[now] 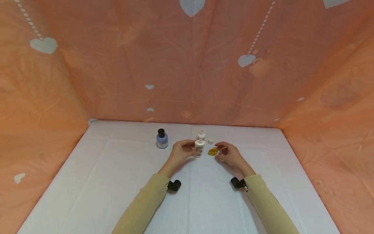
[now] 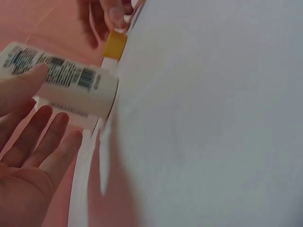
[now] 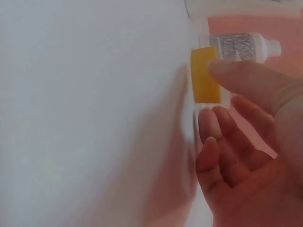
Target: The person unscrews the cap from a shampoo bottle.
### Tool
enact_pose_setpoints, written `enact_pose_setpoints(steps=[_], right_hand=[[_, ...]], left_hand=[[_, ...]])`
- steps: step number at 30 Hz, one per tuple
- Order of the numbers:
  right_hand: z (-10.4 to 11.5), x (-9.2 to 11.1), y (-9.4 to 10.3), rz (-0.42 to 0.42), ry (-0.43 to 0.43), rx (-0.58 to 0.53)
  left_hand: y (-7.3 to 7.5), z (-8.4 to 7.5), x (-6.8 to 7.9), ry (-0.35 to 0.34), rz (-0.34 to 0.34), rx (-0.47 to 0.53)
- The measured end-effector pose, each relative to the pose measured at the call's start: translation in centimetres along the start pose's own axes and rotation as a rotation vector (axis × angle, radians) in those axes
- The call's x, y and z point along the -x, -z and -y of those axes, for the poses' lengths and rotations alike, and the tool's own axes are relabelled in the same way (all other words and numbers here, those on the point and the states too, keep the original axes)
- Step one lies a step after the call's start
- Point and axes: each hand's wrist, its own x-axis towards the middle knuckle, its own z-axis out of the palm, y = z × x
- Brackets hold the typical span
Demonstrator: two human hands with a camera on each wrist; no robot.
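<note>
A white bottle (image 1: 200,148) with a printed label and no cap stands upright on the table. My left hand (image 1: 182,150) holds it from the left, thumb across its side. The hand's lower fingers (image 2: 52,137) are spread apart from it in the left wrist view. To the right lies a short, round yellow piece (image 1: 213,152). My right hand (image 1: 229,154) is beside it, fingers loosely bent around its right side. In the right wrist view the thumb overlaps the yellow piece (image 3: 205,78). A second small white bottle (image 1: 201,134) stands behind the first, partly hidden.
A small white cap (image 1: 210,141) lies right of the rear bottle. Farther left stands a blue bottle (image 1: 162,140) with a black cap. The white-covered table (image 1: 204,208) meets an orange cloth backdrop (image 1: 175,65) with heart shapes at the back and sides.
</note>
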Motion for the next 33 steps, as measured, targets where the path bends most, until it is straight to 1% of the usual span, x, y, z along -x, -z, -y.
enact_pose_setpoints(steps=[2,6,10,13,16,20,23,26,29,33], right_hand=[[0.0,0.3,0.3,-0.003,0.002,-0.010],[0.2,0.9,1.0,-0.021,0.031,-0.011],[0.6,1.5,1.4,-0.037,0.058,-0.038],[1.0,2.1,1.4,-0.035,0.092,-0.113],[1.9,2.8,1.3,-0.008,0.107,-0.228],[3.9,3.9,1.3,0.036,0.105,-0.363],[5.3,4.5,1.4,0.042,0.117,-0.413],[6.1,5.0,1.4,0.038,0.152,-0.428],[6.5,5.2,1.2,0.052,0.204,-0.442],[6.5,5.1,0.7,0.102,0.270,-0.498]], left_hand=[[0.6,-0.6,0.4,-0.006,0.021,0.026],[1.8,-1.9,1.5,-0.026,0.056,0.046],[2.7,-2.5,2.4,-0.029,0.075,0.057],[3.3,-2.5,3.0,-0.023,0.075,0.072],[3.6,-2.4,3.4,-0.017,0.077,0.081],[3.9,-2.5,4.0,-0.015,0.105,0.082],[4.3,-2.6,4.5,-0.021,0.120,0.075],[4.8,-2.8,5.2,-0.027,0.115,0.073],[5.4,-2.8,5.8,-0.049,0.091,0.073],[6.4,-2.0,6.1,-0.104,0.054,0.060]])
